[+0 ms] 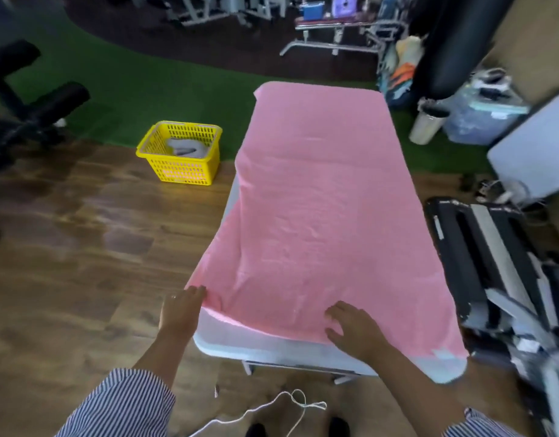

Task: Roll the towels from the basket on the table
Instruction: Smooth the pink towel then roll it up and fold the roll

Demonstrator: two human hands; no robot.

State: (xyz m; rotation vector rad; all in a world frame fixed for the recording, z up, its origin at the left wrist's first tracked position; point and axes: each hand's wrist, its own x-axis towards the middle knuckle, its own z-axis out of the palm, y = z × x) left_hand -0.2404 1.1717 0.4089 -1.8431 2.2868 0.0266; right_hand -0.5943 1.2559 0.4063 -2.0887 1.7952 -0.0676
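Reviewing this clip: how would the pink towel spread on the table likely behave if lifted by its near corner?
The pink towel probably hangs limp: its left edge already droops off the table. Its creases suggest thin, light cloth. It seems to bunch where the left hand touches its corner, so it would likely drag rather than hold shape.

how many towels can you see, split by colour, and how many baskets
pink towel, spread over the table: 1
grey towel, in the basket: 1
yellow basket, on the floor: 1
total: 3

The left hand touches the pink towel's near left corner; the right hand lies flat on its near edge.
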